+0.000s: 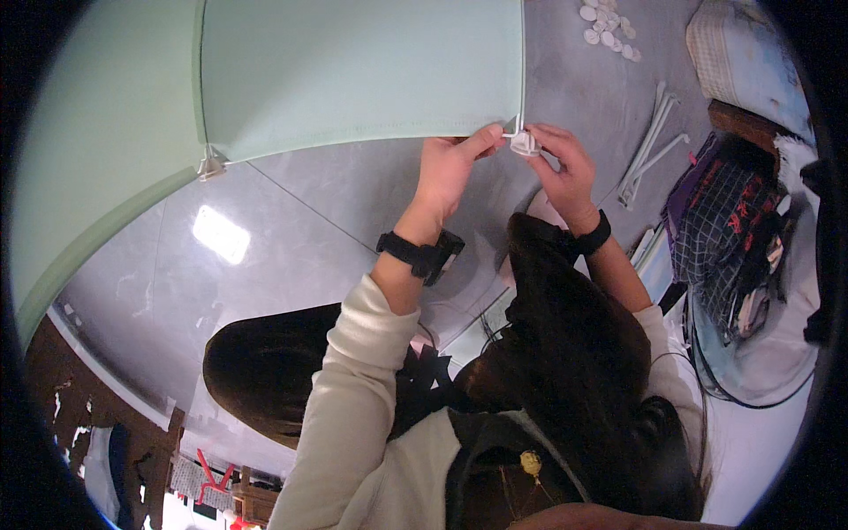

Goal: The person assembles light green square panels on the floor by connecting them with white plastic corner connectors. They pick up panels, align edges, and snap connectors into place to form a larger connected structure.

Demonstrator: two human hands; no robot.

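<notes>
A pale green fabric panel (362, 71) stretches across the top of the view, with a thin white rod (522, 62) along its right edge. At the panel's near right corner, my left hand (444, 177) pinches the fabric edge and rod end between thumb and fingers. My right hand (567, 172) grips a small white plastic connector (525, 144) at that same corner, touching the bent rod end. How far the rod sits inside it is hidden. Another whitish connector (210, 165) sits at the panel's left corner, where a second green panel (106, 115) meets it.
Several white round caps (608, 25) lie on the grey floor (300, 247) at the far right. Nearer are loose white rods (649, 146). A round basket (764, 367) with dark checked cloth (729, 230) stands at right, below a patterned fabric bundle (751, 57). My bent knees are close below my hands.
</notes>
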